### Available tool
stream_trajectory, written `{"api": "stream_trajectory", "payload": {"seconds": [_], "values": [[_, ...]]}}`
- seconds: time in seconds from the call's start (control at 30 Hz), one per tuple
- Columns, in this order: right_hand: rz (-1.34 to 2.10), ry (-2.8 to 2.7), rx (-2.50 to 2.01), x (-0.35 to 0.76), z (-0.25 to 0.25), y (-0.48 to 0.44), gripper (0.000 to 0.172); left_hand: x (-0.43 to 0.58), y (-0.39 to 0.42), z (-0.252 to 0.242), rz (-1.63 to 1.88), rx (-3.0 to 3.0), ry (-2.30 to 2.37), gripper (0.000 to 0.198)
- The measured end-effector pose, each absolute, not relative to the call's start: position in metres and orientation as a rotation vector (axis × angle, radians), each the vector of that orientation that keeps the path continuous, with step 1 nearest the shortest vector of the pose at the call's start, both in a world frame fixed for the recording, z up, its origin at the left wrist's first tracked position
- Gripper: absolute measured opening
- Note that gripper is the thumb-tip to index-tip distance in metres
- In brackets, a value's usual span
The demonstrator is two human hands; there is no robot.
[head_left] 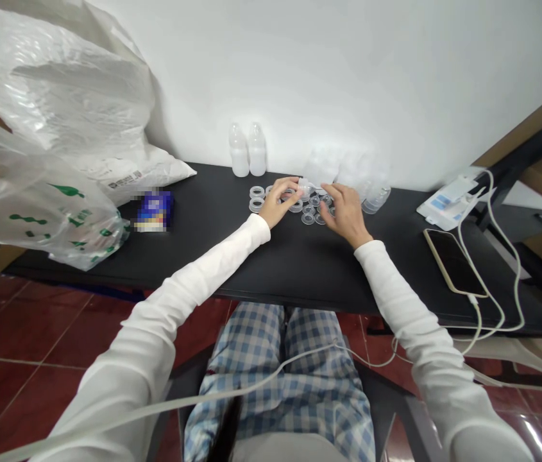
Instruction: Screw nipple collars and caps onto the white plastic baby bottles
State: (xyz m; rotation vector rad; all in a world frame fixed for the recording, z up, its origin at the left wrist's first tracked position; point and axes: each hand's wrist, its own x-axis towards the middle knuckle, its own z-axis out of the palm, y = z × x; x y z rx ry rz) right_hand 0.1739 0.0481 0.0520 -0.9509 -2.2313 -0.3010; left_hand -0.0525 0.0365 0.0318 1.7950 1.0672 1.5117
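Note:
Slightly left of the table's middle, my left hand (280, 199) is closed on a clear baby bottle teat (306, 187), which lies on its side with its narrow end to the right. My right hand (346, 210) is just right of it, index finger stretched to the narrow end and thumb lower and apart. Whether that fingertip touches it I cannot tell. Beneath and between the hands lie several clear teats (308, 217), flange down. White bottle collar rings (256, 205) stand beside my left hand, partly hidden by it.
Two capped baby bottles (239, 153) stand by the wall. Several translucent bottles (347, 165) are grouped behind my right hand. At left are a blue packet (155, 210) and plastic bags (78, 221). A phone (454, 262), cables and a white power strip (448, 200) lie at right.

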Motion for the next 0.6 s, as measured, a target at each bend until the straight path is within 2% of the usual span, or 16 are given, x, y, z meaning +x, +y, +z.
{"api": "stream_trajectory", "payload": {"seconds": [0.13, 0.37, 0.6], "values": [[-0.251, -2.27, -0.896, 0.161, 0.05, 0.043, 0.04, -0.049, 0.031, 0.034, 1.408, 1.814, 0.858, 0.051], [-0.174, -2.318, -0.749, 0.165, 0.044, 0.046, 0.031, -0.046, 0.032, 0.028, 1.376, 1.655, 0.802, 0.051], [-0.353, -2.309, -0.682, 0.158, 0.037, 0.048, 0.014, -0.041, 0.023, 0.035, 1.338, 1.545, 0.846, 0.051]]}}
